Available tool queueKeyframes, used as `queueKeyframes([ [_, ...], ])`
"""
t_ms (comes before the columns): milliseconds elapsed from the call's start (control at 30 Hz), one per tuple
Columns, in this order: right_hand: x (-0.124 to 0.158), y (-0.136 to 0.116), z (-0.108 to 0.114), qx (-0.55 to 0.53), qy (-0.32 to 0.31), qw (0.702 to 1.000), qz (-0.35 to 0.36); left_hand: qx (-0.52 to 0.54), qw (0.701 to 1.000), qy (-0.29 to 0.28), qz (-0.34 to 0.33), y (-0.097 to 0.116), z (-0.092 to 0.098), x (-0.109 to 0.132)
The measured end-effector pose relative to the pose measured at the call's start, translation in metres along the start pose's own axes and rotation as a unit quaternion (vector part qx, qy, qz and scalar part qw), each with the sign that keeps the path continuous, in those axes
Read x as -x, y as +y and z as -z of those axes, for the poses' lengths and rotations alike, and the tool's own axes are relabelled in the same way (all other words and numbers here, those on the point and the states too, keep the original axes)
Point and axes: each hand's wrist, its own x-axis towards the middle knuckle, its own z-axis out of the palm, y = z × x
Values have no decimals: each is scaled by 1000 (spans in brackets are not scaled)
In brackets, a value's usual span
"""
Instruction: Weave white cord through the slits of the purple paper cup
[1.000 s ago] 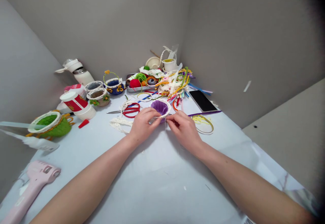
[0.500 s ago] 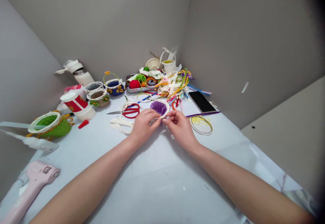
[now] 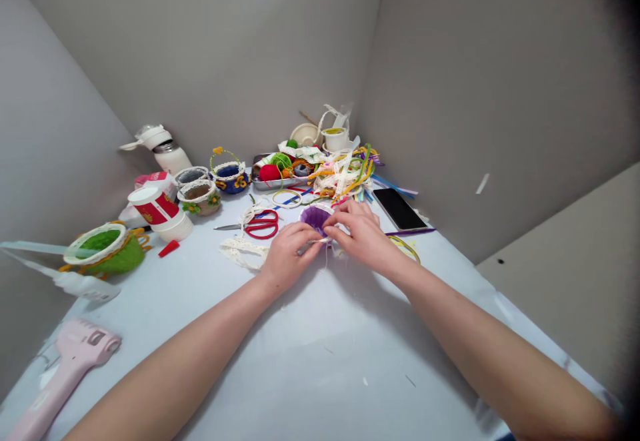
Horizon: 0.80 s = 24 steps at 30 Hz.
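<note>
A small cup with a purple inside [image 3: 314, 216] and a white rim is between my hands, near the middle of the table. My left hand [image 3: 291, 253] is closed on the near left side of its rim. The fingers of my right hand [image 3: 356, 233] are pinched together at the near right of the rim, partly over the cup. Thin white trim and a loose thread show at my fingertips. Whether my right fingers grip the trim or the rim is too small to tell.
Red-handled scissors [image 3: 263, 224] and lace [image 3: 243, 252] lie left of my hands. Behind are a tray of yarn [image 3: 260, 183] and piled ribbons. A phone [image 3: 399, 208] lies right. Paper cups [image 3: 155, 208], decorated baskets and a pink glue gun [image 3: 75, 361] are left.
My right hand has shifted over the cup's right side and now covers more of the rim. The whole view has shifted slightly, with the table items lower and further right.
</note>
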Motion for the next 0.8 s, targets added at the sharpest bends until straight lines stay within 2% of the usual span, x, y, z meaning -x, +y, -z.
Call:
queueKeyframes([
  [133,-18,-8,1,30,-93,995,-9,10,1000,4,13,0,1,1],
  [233,-25,-11,-5,13,-96,995,-8,30,999,9,26,-3,1,-1],
  [400,-33,-7,-26,-89,37,995,12,20,999,26,38,-6,5,-5],
  [467,-42,-6,-29,-144,102,984,-16,11,1000,10,23,-4,7,-5],
  [533,-54,-8,-21,-229,153,959,-71,13,1000,-14,12,-2,7,-3],
  [600,-66,-10,1,-351,163,912,-137,15,1000,-13,22,0,7,-3],
  [667,-73,-7,37,-466,135,858,-170,13,999,-2,39,0,8,-2],
  [700,-74,-3,60,-491,133,843,-176,13,999,0,43,-1,8,-3],
  [733,-72,4,85,-497,132,843,-159,14,999,0,46,-2,8,-3],
  [800,-62,23,132,-431,228,870,-67,16,999,-1,49,-3,9,-4],
])
